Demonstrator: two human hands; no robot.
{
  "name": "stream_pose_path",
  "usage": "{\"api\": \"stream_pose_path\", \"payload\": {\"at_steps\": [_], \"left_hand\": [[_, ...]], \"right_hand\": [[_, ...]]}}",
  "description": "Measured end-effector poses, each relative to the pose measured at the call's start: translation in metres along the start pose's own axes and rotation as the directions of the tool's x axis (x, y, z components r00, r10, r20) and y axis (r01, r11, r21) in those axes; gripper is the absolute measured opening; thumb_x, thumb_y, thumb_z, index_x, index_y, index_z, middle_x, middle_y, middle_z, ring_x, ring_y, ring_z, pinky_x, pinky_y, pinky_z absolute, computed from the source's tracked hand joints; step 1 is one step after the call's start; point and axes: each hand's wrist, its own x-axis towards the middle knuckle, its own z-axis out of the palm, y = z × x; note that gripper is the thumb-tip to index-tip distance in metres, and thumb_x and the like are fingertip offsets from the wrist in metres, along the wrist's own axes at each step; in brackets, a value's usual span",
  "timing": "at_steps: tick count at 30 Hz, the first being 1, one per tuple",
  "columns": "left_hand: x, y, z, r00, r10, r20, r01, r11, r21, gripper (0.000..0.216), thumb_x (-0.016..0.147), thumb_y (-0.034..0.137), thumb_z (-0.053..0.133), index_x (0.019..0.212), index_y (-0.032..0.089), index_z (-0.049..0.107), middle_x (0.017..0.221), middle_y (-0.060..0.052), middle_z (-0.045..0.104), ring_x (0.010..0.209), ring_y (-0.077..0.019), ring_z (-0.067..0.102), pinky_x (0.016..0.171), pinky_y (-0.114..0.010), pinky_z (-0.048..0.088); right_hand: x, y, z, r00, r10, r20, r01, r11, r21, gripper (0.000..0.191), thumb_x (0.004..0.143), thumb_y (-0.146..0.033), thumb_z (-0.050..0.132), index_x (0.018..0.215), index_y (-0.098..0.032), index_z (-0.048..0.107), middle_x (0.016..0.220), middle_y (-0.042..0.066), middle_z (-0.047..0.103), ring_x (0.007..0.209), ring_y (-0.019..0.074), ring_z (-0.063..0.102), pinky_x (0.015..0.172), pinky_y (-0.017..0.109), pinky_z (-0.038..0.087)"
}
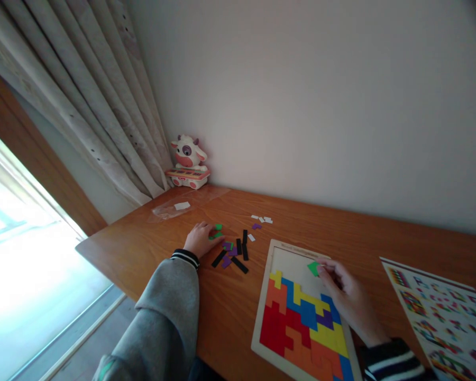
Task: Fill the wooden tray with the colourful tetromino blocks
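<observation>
Right hand (343, 283) over the pale wooden tray (262, 349), thumb and fingers nearly closed in a pinch on a flat, bright green angular piece (313, 269); it sits above the tray's bare upper part, tilted. Left hand (199, 238) rests low on the brown wood-grain tabletop (222, 312), fingers loosely curled beside small flat green pieces (218, 227); whether it grips one, cannot tell. Nearby, black bar-shaped pieces (239, 265) and purple angular pieces (233, 252) lie scattered. Held piece looks thin, light and stiff, probably smooth enough to slip; opposite edges seem the best hold, fingertips clear of the underside.
</observation>
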Motion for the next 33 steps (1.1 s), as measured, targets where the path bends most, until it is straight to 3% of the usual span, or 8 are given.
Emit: {"api": "stream_pose_path", "payload": {"at_steps": [11, 16, 19, 24, 26, 30, 33], "left_hand": [[0.003, -0.001, 0.008, 0.997, 0.076, 0.006, -0.076, 0.993, -0.086, 0.024, 0.089, 0.038, 0.061, 0.103, 0.021, 0.071, 0.096, -0.008, 0.072, 0.088, -0.0231, 0.067, 0.083, -0.032, 0.050], [0.004, 0.002, 0.009, 0.996, 0.069, -0.051, -0.077, 0.981, -0.175, 0.029, 0.085, 0.036, 0.066, 0.109, 0.020, 0.069, 0.099, -0.008, 0.071, 0.085, -0.0214, 0.068, 0.078, -0.031, 0.053], [0.002, 0.013, 0.004, 0.989, 0.080, -0.122, -0.108, 0.965, -0.240, 0.022, 0.087, 0.033, 0.064, 0.102, 0.019, 0.071, 0.095, -0.007, 0.070, 0.081, -0.0185, 0.067, 0.077, -0.029, 0.054], [-0.008, 0.069, -0.003, 0.929, 0.128, -0.348, -0.289, 0.837, -0.464, 0.020, 0.089, 0.038, 0.065, 0.095, 0.021, 0.074, 0.089, -0.005, 0.072, 0.077, -0.0166, 0.065, 0.075, -0.027, 0.054], [-0.011, 0.104, -0.001, 0.925, 0.225, -0.305, -0.363, 0.760, -0.539, 0.020, 0.091, 0.035, 0.063, 0.102, 0.022, 0.075, 0.096, -0.007, 0.073, 0.083, -0.0173, 0.067, 0.079, -0.027, 0.054], [-0.010, 0.167, 0.010, 0.882, 0.463, -0.091, -0.405, 0.645, -0.648, 0.024, 0.095, 0.030, 0.056, 0.107, 0.022, 0.075, 0.097, -0.007, 0.074, 0.083, -0.0164, 0.068, 0.076, -0.025, 0.052], [-0.008, 0.191, 0.021, 0.902, 0.432, 0.008, -0.302, 0.645, -0.702, 0.022, 0.090, 0.034, 0.064, 0.103, 0.021, 0.076, 0.085, -0.004, 0.075, 0.068, -0.0136, 0.065, 0.066, -0.022, 0.049]], "right_hand": [[0.001, -0.001, 0.000, 0.999, -0.034, 0.001, 0.034, 0.998, -0.055, 0.044, 0.089, -0.057, 0.051, 0.113, -0.021, 0.060, 0.103, 0.010, 0.071, 0.094, 0.0252, 0.066, 0.080, 0.038, 0.051], [0.001, -0.003, -0.001, 0.999, -0.047, 0.008, 0.047, 0.998, -0.038, 0.045, 0.089, -0.056, 0.052, 0.116, -0.020, 0.060, 0.105, 0.010, 0.071, 0.098, 0.0253, 0.065, 0.083, 0.038, 0.051], [0.002, -0.007, -0.004, 0.998, -0.022, 0.058, 0.024, 0.999, -0.039, 0.045, 0.088, -0.055, 0.054, 0.114, -0.019, 0.063, 0.107, 0.011, 0.071, 0.098, 0.0258, 0.065, 0.083, 0.038, 0.051], [0.005, -0.014, -0.011, 0.978, -0.014, 0.208, 0.025, 0.998, -0.053, 0.044, 0.087, -0.054, 0.055, 0.107, -0.018, 0.068, 0.099, 0.010, 0.072, 0.088, 0.0248, 0.067, 0.077, 0.036, 0.053], [0.005, -0.015, -0.013, 0.966, -0.035, 0.255, 0.050, 0.997, -0.053, 0.041, 0.088, -0.053, 0.055, 0.104, -0.018, 0.068, 0.097, 0.009, 0.073, 0.088, 0.0240, 0.067, 0.077, 0.036, 0.052], [0.004, -0.016, -0.015, 0.948, -0.057, 0.314, 0.072, 0.997, -0.038, 0.037, 0.089, -0.051, 0.055, 0.104, -0.019, 0.068, 0.098, 0.007, 0.073, 0.088, 0.0228, 0.067, 0.079, 0.035, 0.053], [0.003, -0.017, -0.016, 0.936, -0.052, 0.348, 0.072, 0.996, -0.045, 0.035, 0.088, -0.050, 0.057, 0.101, -0.019, 0.068, 0.097, 0.007, 0.073, 0.086, 0.0224, 0.067, 0.077, 0.035, 0.053]]}}
